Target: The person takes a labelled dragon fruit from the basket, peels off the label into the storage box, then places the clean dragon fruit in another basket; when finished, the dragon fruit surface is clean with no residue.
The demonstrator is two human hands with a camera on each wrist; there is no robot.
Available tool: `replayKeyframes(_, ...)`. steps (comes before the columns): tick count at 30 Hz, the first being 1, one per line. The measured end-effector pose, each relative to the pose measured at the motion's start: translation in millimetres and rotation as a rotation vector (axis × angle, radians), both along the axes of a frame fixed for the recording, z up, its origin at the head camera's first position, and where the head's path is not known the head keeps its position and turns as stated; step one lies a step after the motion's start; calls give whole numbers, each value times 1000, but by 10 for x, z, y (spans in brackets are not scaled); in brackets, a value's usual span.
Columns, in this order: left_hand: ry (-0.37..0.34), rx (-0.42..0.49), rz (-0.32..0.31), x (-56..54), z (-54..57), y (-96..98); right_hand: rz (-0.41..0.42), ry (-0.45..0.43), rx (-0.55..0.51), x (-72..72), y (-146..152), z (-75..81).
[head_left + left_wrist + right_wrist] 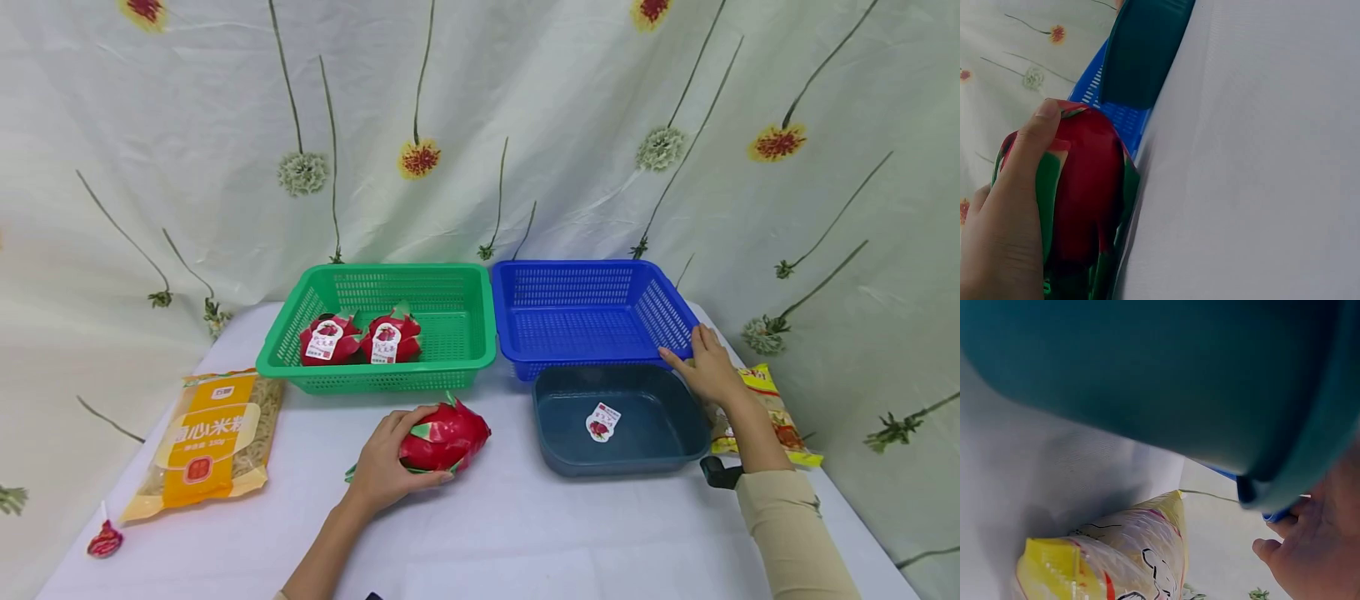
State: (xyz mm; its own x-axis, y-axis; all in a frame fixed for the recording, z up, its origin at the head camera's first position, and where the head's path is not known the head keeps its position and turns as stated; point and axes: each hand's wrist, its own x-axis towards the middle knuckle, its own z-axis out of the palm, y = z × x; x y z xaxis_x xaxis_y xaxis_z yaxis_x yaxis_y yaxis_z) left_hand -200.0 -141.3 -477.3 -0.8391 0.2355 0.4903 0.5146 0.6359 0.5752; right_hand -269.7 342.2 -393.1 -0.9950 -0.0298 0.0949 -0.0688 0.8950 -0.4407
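Observation:
My left hand (393, 458) grips a red dragon fruit (452, 435) with green scales, over the white tablecloth. In the left wrist view the thumb lies along the side of the dragon fruit (1088, 187). At the right, my right hand (710, 368) holds the front right corner of a blue plastic basket (573, 321), where the right wrist view shows fingers at the blue rim (1277, 516). Two dragon fruits with labels (330, 339) lie inside the green basket (375, 382). In front of the blue basket stands a dark teal basin (626, 462) with a dragon fruit sticker (602, 422) inside.
A yellow bag of rice noodles (210, 442) lies at the left, and a red wrapped lollipop (105, 540) is near the left front edge. Beyond my right forearm lies another yellow snack-like bag (772, 408). A flowered curtain (480, 125) hangs behind the table.

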Motion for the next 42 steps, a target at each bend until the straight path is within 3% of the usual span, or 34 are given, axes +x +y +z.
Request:
replayKeyframes(4, 0, 4, -11, 19, 67, 65, -1, 7, -4, 7, -10, 1)
replayKeyframes(6, 8, 25, -56, 33, 154, 129, -2, 11, 0, 7, -15, -2)
replayKeyframes(8, 26, 57, -111, 28, 302, 231, -3, 16, 3, 5, -14, -6)
replayKeyframes(11, 80, 130, -214, -38, 622, 427, -4, 19, 11, 1, -14, -7)
replayKeyframes(14, 145, 204, -276, -192, 994, 667, -2, 23, 16, -4, -12, 5)
replayKeyframes(17, 166, 278, -306, -413, 1314, 931, 0, 33, 17, -11, -1, 16)
replayKeyframes(19, 148, 313, -301, -571, 1463, 1107, -2, 33, 14, -12, 6, 19)
replayKeyframes(22, 121, 317, -293, -810, 1590, 1342, -8, 25, 13, -11, 14, 8)
replayKeyframes(28, 59, 254, -264, -1183, 1573, 1655, -19, 26, 12, -24, 10, -45)
replayKeyframes(38, -66, 272, -218, -1662, 1321, 2089, -25, 58, 1, -14, 0, -80)
replayKeyframes(42, -145, 273, -145, -1813, 1185, 2215, -30, 66, -3, -13, -2, -84)
